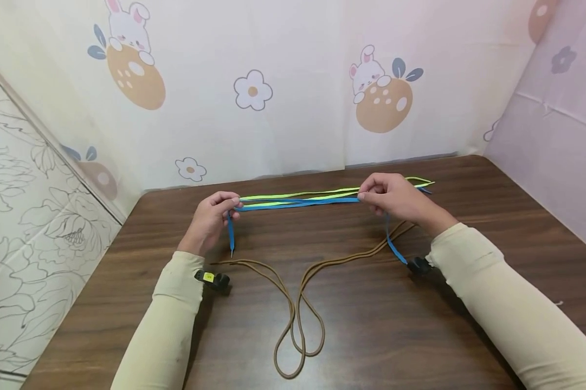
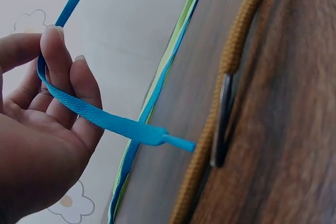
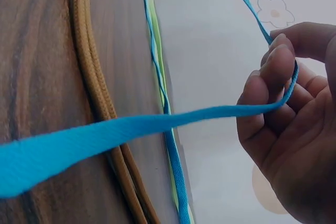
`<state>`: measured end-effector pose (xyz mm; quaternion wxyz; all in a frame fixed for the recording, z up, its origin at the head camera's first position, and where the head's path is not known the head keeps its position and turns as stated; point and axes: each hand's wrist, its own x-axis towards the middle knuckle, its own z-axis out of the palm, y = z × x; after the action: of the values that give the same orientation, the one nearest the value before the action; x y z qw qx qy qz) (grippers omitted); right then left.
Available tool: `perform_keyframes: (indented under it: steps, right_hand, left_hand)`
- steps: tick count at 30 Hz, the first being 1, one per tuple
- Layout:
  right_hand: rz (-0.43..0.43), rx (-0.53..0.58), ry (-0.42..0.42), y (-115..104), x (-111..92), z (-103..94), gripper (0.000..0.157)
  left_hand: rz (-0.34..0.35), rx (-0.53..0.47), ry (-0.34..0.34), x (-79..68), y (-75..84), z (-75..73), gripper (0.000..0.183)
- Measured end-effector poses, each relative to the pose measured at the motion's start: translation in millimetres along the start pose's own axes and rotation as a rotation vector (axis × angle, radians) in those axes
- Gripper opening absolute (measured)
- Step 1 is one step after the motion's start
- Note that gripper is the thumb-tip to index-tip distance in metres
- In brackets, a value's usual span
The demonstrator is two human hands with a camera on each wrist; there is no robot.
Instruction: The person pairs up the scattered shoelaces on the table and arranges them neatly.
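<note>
Both hands hold a flat blue shoelace [image 2: 110,121] stretched between them above the far part of the table. My left hand [image 1: 213,216] pinches it between thumb and fingertips, and a short end with a narrow tip hangs below. At the other side my right hand [image 1: 395,199] pinches the lace too; its loose end [image 3: 79,142] droops toward the table. Beneath and behind lie a neon yellow-green shoelace [image 2: 181,27] and another blue strand [image 3: 176,171], side by side along the table's back. A round brown shoelace [image 1: 317,266] lies nearer, its loops toward the front.
The dark wood table [image 1: 371,336] ends at the back against a wall covering [image 1: 302,135] printed with rabbits and flowers. A panel with flower line drawings [image 1: 44,244] stands at the left. Black cameras [image 1: 219,281] sit on both wrists over pale sleeves.
</note>
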<state>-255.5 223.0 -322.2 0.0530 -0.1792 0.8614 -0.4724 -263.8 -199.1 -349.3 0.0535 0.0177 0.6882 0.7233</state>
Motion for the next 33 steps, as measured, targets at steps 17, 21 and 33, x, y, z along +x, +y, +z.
perform_keyframes:
  steps: [17, 21, 33]
  right_hand:
    - [0.021, 0.015, 0.063, 8.5, -2.2, -9.7, 0.028]
    - [0.024, 0.033, 0.070, 10.4, -2.4, -11.8, 0.027]
    - [0.024, 0.024, 0.081, 12.1, -1.6, -14.8, 0.029]
  left_hand:
    - [-0.022, 0.027, 0.044, 2.9, -3.6, -6.9, 0.018]
    - [-0.024, 0.028, 0.041, 4.5, -5.4, -7.1, 0.029]
    - [-0.038, 0.026, 0.046, 4.3, -7.6, -7.8, 0.040]
